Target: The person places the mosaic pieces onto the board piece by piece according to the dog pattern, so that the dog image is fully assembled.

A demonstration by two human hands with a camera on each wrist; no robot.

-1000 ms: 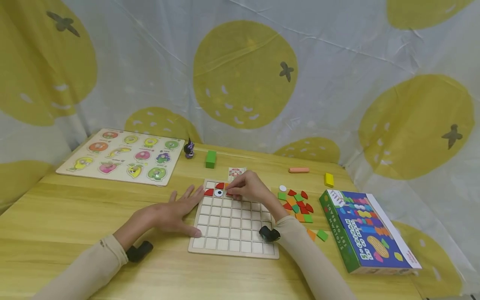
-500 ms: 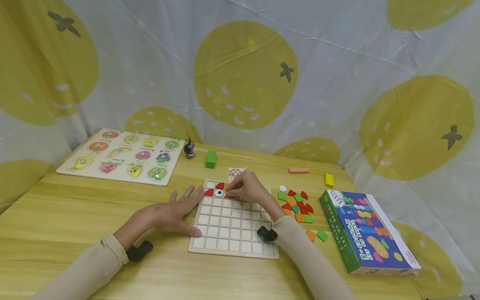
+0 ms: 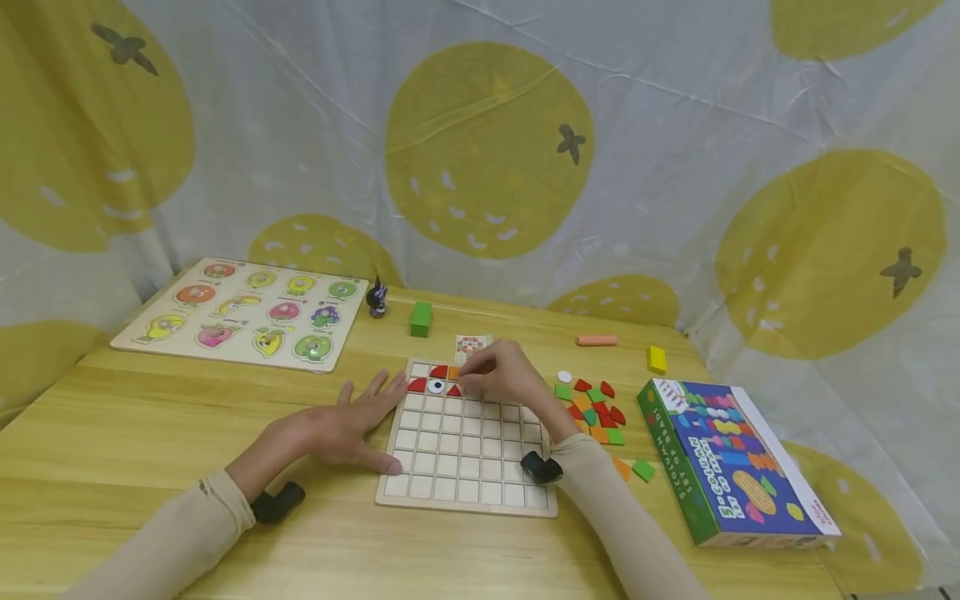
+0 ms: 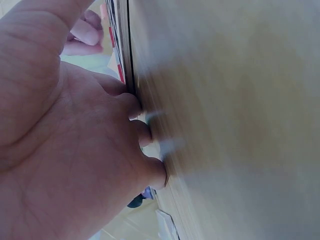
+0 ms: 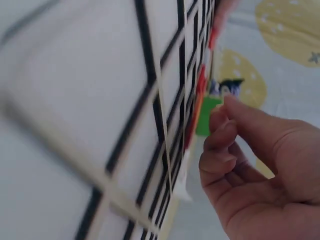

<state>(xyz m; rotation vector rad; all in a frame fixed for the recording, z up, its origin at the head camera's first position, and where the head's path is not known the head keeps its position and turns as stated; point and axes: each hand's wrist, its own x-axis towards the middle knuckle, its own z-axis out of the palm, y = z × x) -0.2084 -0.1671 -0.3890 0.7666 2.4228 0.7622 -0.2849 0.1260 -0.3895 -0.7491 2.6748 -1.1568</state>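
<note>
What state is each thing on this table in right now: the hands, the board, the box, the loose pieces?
Left hand: flat, fingers straight, against the grid board's left edge.
Right hand: fingers curled over the top row.
Grid board: mostly unfilled, a few pieces in its top rows.
Blue box: lying flat.
Loose pieces: piled beside the board.

Beige long sleeves (image 3: 187,533), black wrist cameras (image 3: 542,468), bare hands (image 3: 341,427)

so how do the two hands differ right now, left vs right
The left hand lies flat with fingers spread, on the table against the left edge of the grid board. The right hand has curled fingers, over the board's top row beside the red pieces. What it pinches, if anything, is hidden. Both wear beige sleeves.
</note>
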